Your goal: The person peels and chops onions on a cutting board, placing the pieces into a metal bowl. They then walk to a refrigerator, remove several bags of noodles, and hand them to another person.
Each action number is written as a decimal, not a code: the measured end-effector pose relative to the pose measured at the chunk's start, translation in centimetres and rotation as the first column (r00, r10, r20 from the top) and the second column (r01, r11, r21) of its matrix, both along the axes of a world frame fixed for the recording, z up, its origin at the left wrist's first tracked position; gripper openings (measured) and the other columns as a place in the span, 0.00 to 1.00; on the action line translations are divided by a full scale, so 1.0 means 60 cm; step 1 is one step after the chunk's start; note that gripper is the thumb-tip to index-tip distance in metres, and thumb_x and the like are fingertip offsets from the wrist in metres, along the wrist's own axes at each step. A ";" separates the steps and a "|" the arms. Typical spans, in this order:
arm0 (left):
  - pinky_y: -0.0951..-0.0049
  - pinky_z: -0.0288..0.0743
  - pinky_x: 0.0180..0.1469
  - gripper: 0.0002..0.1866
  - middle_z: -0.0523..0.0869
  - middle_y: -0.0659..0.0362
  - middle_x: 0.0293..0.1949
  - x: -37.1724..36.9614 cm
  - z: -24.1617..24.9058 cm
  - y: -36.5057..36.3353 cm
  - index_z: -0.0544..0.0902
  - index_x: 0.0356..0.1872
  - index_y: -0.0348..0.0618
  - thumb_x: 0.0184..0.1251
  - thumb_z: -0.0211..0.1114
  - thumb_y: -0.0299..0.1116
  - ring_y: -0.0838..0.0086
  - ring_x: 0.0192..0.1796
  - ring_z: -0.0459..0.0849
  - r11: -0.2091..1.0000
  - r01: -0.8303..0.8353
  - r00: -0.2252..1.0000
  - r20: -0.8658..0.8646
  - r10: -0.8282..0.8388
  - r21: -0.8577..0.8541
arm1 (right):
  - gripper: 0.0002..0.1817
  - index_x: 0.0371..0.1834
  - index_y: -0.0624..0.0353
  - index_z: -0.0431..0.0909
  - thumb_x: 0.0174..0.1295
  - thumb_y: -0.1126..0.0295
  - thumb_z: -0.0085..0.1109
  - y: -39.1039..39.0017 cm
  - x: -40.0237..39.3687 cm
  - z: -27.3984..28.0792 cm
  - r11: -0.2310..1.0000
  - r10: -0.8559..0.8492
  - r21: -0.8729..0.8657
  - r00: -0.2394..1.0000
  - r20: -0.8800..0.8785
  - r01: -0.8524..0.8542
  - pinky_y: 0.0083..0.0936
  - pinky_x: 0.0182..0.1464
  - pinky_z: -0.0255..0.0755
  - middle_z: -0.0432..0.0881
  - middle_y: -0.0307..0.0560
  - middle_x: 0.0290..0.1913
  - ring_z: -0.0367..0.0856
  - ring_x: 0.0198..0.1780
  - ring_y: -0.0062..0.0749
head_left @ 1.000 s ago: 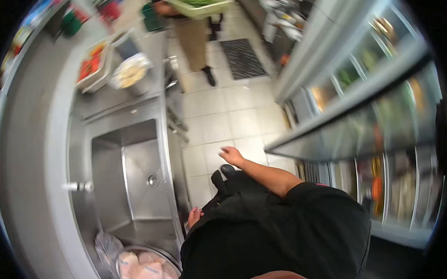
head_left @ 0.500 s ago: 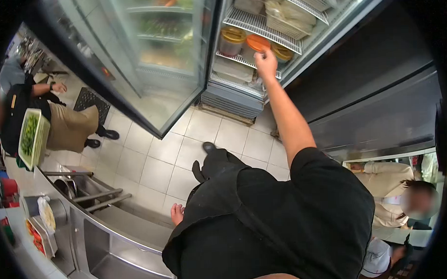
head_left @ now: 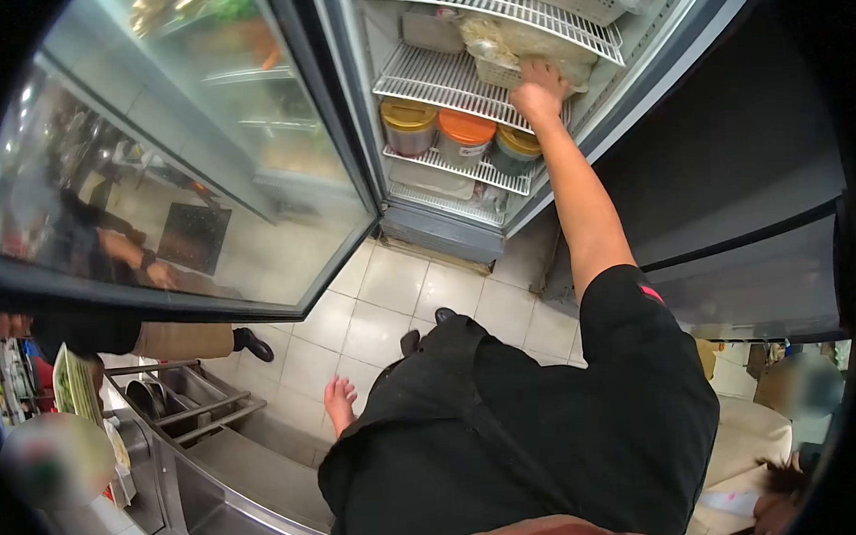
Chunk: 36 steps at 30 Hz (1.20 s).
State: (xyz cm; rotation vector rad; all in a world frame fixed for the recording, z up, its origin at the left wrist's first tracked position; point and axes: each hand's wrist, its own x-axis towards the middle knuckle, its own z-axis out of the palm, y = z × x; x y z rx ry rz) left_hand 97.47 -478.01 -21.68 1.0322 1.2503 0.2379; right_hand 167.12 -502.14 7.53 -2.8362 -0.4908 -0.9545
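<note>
My sleeve (head_left: 606, 294): black, pinkish-red stripe (head_left: 651, 295). Yellow lids (head_left: 409, 113), one orange lid (head_left: 467, 126). Wire shelf (head_left: 431, 76) white. Basket (head_left: 499, 73) cream, I think, partly hidden. Floor tiles (head_left: 391, 280) off-white.

The floor (head_left: 378, 331) is laid with pale square tiles, on which light is reflected. A refrigerator (head_left: 441, 227) is fitted with white wire shelves (head_left: 417, 74) and a dark-framed glass door (head_left: 323, 219), held open, through which a dark mat (head_left: 194, 240) is seen. Dark panels (head_left: 697, 135) are placed rightward; a steel sink (head_left: 244, 530) is seen lower left.
</note>
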 end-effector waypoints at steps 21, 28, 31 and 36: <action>0.65 0.79 0.51 0.20 0.83 0.51 0.53 0.856 0.452 -0.082 0.70 0.66 0.41 0.79 0.56 0.38 0.67 0.51 0.84 0.710 0.701 0.393 0.791 -0.468 0.071 | 0.13 0.42 0.61 0.84 0.53 0.72 0.67 -0.033 -0.221 0.148 0.828 0.349 0.387 0.913 0.210 -0.405 0.40 0.51 0.77 0.84 0.52 0.42 0.82 0.48 0.52; 0.64 0.81 0.48 0.10 0.85 0.51 0.49 0.881 0.484 -0.089 0.74 0.53 0.45 0.78 0.57 0.35 0.66 0.48 0.86 0.620 0.783 0.319 0.886 -0.337 -0.046 | 0.43 0.68 0.59 0.71 0.47 0.58 0.79 -0.013 -0.170 0.242 0.964 0.233 0.114 0.971 0.063 -0.238 0.42 0.68 0.67 0.77 0.56 0.64 0.72 0.67 0.51; 0.64 0.82 0.49 0.09 0.85 0.51 0.48 0.880 0.481 -0.089 0.74 0.52 0.44 0.78 0.57 0.33 0.65 0.48 0.86 0.610 0.789 0.321 0.899 -0.296 -0.081 | 0.45 0.69 0.55 0.71 0.46 0.53 0.78 -0.011 -0.185 0.269 0.990 0.119 -0.067 0.992 -0.051 -0.122 0.44 0.64 0.70 0.77 0.53 0.64 0.74 0.64 0.51; 0.65 0.82 0.47 0.08 0.85 0.51 0.48 0.881 0.474 -0.098 0.75 0.52 0.44 0.77 0.57 0.33 0.66 0.48 0.86 0.627 0.772 0.334 0.906 -0.261 -0.104 | 0.34 0.58 0.58 0.80 0.47 0.56 0.76 -0.021 -0.160 0.289 0.973 0.135 -0.173 0.985 -0.112 -0.153 0.44 0.56 0.72 0.85 0.53 0.49 0.80 0.54 0.52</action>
